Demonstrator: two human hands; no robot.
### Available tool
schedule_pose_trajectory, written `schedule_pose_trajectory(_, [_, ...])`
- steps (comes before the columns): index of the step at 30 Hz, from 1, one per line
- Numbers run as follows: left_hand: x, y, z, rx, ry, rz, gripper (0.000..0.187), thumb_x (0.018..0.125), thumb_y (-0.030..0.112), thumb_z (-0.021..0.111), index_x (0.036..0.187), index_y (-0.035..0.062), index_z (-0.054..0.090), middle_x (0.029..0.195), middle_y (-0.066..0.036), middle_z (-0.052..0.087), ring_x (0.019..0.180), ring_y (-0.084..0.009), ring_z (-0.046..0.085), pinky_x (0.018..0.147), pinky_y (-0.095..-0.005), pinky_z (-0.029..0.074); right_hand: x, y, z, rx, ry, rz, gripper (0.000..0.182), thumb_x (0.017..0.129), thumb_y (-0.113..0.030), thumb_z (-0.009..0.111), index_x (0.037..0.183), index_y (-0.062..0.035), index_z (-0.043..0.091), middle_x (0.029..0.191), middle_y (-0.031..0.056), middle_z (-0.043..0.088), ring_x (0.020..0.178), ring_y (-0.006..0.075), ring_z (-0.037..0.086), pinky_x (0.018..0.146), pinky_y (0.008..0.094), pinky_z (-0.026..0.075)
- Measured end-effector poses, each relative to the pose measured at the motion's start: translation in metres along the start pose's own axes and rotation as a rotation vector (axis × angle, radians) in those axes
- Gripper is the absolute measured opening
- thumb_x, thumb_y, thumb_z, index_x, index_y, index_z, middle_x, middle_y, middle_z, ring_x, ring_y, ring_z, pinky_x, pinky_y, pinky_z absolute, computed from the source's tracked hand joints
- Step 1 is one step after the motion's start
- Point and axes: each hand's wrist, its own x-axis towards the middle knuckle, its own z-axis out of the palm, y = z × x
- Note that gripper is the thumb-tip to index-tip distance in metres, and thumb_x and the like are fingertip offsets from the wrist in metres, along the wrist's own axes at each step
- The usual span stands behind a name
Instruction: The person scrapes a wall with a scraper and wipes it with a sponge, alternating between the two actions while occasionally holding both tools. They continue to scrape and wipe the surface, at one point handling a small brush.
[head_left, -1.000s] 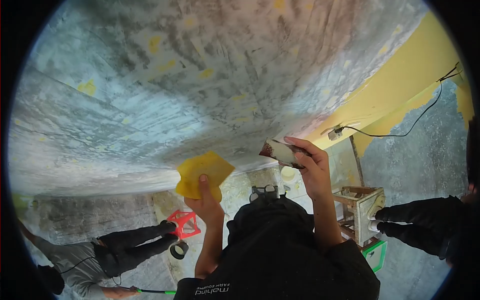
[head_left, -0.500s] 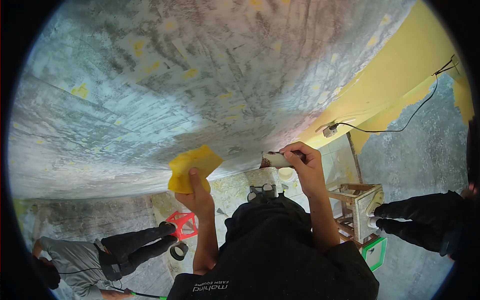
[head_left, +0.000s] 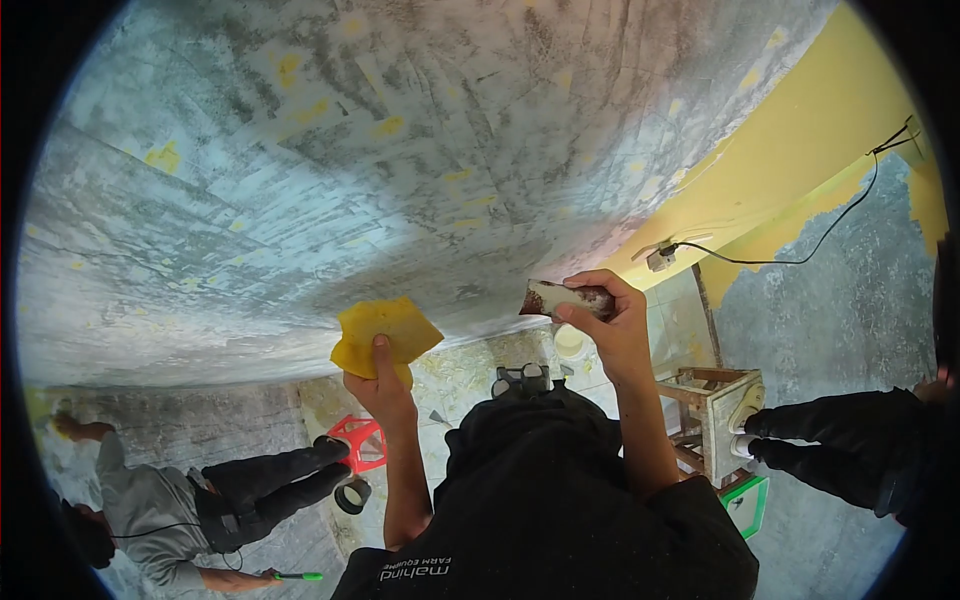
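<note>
My left hand [head_left: 383, 385] grips a bent yellow sheet [head_left: 390, 328] with uneven edges, thumb pressed on its face. The sheet is close to the grey, white-streaked wall [head_left: 300, 200]; whether it touches cannot be told. To the right, my right hand [head_left: 620, 325] pinches a flat brown piece smeared with white [head_left: 548, 297], thumb below and fingers above. Its slanted free end points left, toward the yellow sheet. I cannot make out exactly what kind of thing it is. Part of it is hidden by my fingers.
At lower left a person [head_left: 150, 500] in grey holds a green-handled tool [head_left: 300, 576] near a red stool [head_left: 360, 443] and a bucket [head_left: 352, 496]. Another person's legs [head_left: 830, 435] are beside a wooden stool [head_left: 712, 420] at right. A black cable [head_left: 800, 260] hangs from a socket.
My left hand has shifted slightly left, with the yellow sheet flatter to view. My right hand has raised and turned the brown piece. The person in grey has lifted an arm to the wall.
</note>
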Motion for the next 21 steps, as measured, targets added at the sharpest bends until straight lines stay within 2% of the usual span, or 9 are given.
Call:
schedule_pose_trajectory(10, [0.005, 0.001, -0.003, 0.017, 0.071, 0.003, 0.03, 0.091, 0.017, 0.065, 0.112, -0.0028, 0.056, 0.104, -0.008, 0.062, 0.09, -0.0144, 0.06, 0.078, -0.0269, 0.047, 0.006, 0.004, -0.005, 0.045, 0.074, -0.026, 0.016, 0.083, -0.001, 0.068, 0.098, 0.0022, 0.065, 0.084, 0.0025, 0.064, 0.073, 0.0053, 0.056, 0.069, 0.0205, 0.048])
schedule_pose_trajectory(13, [0.006, 0.0, -0.004, 0.021, 0.082, -0.009, 0.03, 0.091, 0.017, 0.064, 0.112, -0.0031, 0.056, 0.104, -0.009, 0.062, 0.091, -0.0145, 0.06, 0.079, -0.027, 0.047, 0.004, -0.001, 0.0, 0.109, 0.072, -0.011, 0.02, 0.08, 0.0, 0.069, 0.1, 0.0019, 0.064, 0.084, 0.0034, 0.064, 0.074, 0.0067, 0.059, 0.07, 0.0209, 0.048])
schedule_pose_trajectory(16, [0.009, 0.0, -0.004, 0.009, 0.063, -0.003, 0.03, 0.091, 0.017, 0.064, 0.111, -0.0033, 0.056, 0.104, -0.009, 0.063, 0.092, -0.0146, 0.06, 0.079, -0.0271, 0.047, 0.004, 0.003, -0.001, 0.048, 0.054, -0.034, 0.028, 0.077, 0.0, 0.071, 0.103, 0.0017, 0.062, 0.085, 0.0054, 0.064, 0.076, 0.0095, 0.062, 0.07, 0.0223, 0.049])
schedule_pose_trajectory(21, [0.011, 0.002, -0.004, -0.007, 0.054, 0.001, 0.029, 0.091, 0.017, 0.065, 0.111, -0.0034, 0.057, 0.103, -0.009, 0.063, 0.091, -0.0149, 0.06, 0.079, -0.0273, 0.048, 0.005, 0.0, -0.003, 0.067, 0.041, -0.062, 0.032, 0.076, 0.002, 0.069, 0.107, 0.0036, 0.059, 0.088, 0.009, 0.064, 0.078, 0.0151, 0.064, 0.072, 0.0278, 0.053])
